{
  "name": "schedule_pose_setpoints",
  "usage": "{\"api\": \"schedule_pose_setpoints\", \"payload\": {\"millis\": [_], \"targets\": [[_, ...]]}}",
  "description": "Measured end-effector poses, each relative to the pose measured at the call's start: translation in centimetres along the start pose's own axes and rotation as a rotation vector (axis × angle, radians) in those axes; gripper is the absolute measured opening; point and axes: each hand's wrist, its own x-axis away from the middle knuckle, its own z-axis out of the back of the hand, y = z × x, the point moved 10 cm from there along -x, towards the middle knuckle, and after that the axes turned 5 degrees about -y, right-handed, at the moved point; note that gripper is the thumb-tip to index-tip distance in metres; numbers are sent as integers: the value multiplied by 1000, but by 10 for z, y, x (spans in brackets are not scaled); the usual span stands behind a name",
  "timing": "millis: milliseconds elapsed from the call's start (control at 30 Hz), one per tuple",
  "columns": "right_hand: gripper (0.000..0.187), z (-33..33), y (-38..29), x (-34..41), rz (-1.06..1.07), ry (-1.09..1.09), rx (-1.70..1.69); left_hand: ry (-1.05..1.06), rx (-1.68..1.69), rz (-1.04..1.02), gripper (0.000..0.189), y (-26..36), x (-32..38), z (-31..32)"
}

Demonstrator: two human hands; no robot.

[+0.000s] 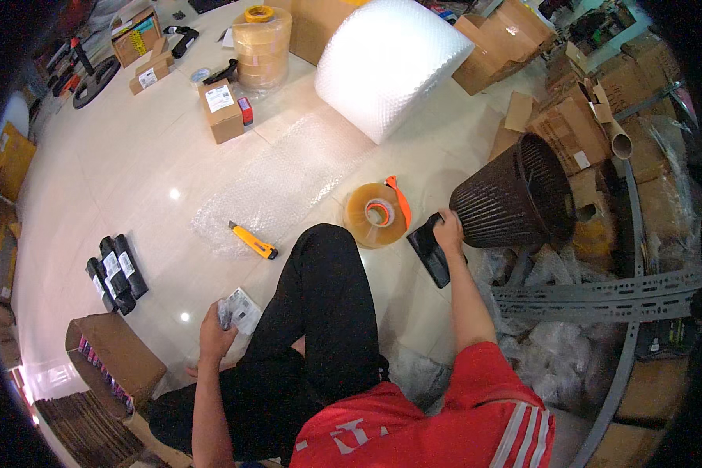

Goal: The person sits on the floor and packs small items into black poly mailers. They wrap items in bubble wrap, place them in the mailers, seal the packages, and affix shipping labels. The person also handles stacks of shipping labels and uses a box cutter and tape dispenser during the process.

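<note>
My left hand (215, 336) holds a small bundle of clear plastic wrap (228, 310) just left of my bent knee; what is inside is unclear. A stack of white printed labels (247, 315) lies against it, partly covered by the bundle. Out to the right, my right hand (449, 234) grips the upper edge of a flat black plastic mailer bag (430, 251) on the floor. Left of that bag is a large roll of clear packing tape (357, 225) with an orange cutter (399, 199). A yellow utility knife (253, 241) rests on a bubble wrap sheet (269, 187).
A big bubble wrap roll (386, 64) stands ahead. The dark plastic basket (497, 193) tilts beside my right hand, near a metal rack (596, 295). Several black wrapped parcels (117, 272) and an open carton (117, 351) are at left. A labelled box (222, 114) sits farther off.
</note>
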Motion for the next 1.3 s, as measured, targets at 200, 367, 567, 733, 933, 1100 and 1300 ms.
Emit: {"api": "schedule_pose_setpoints", "payload": {"millis": [200,367,567,733,933,1100,1300], "targets": [[31,11,69,50,-78,-133,94,102,139,70,72,-13,2,18],[40,28,55,49,14,-169,473,239,174,91,70,-26,1,36],[18,33,28,37,141,-312,670,389,345,64,65,-27,-6,46],[15,50,0,31,-6,-833,-411,317,519,232,58,-60,-9,36],[15,133,-185,1,248,-461,-639,396,662,337,47,-70,-2,41],[12,61,-457,118,899,-192,-520,549,893,359,49,-69,18,62],[19,-155,-596,319,1279,-855,-177,691,1098,293,40,-89,71,105]]}}
